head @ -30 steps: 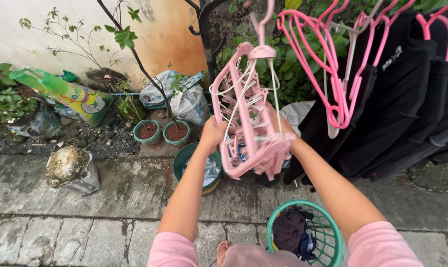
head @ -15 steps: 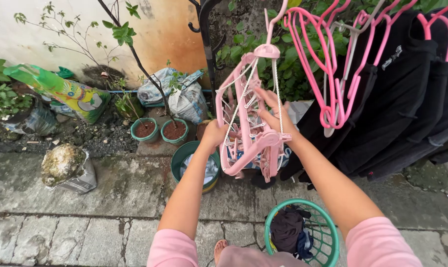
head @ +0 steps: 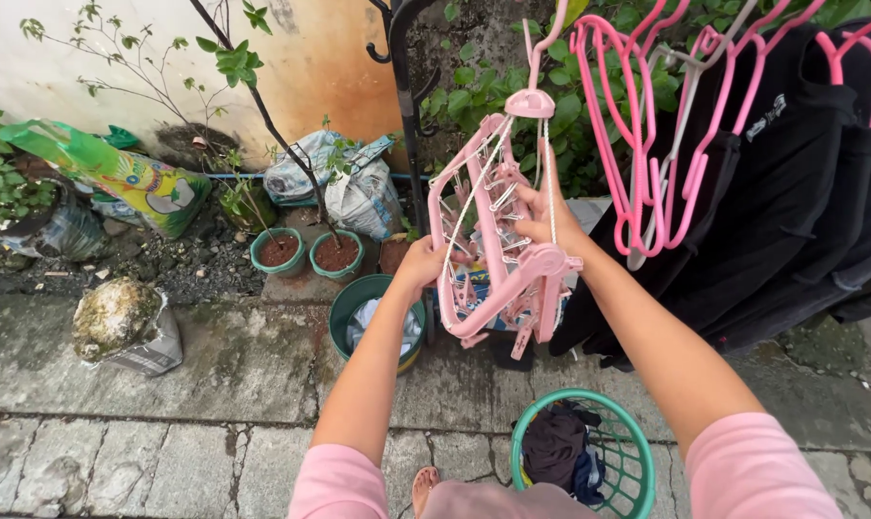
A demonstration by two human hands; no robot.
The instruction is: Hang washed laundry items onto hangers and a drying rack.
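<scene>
A pink folding clip hanger (head: 493, 235) with white cords and several pegs hangs tilted in front of me. My left hand (head: 422, 263) grips its left frame edge. My right hand (head: 543, 217) holds the right side of the frame, fingers among the pegs and cords. Below my arms stands a green plastic laundry basket (head: 628, 437) with dark clothes (head: 556, 447) in it.
Pink hangers (head: 647, 144) and black garments (head: 791, 183) hang at the right. On the ground are two small green pots (head: 306, 255), a green bucket (head: 344, 317), plastic sacks (head: 359, 192), a mossy bag (head: 126, 325) and a thin tree by the wall. My foot (head: 430, 486) shows on the stone paving.
The clip hanger has shifted a little right and up. My right hand has moved from its lower frame up into the pegs and cords; my left hand has kept its grip.
</scene>
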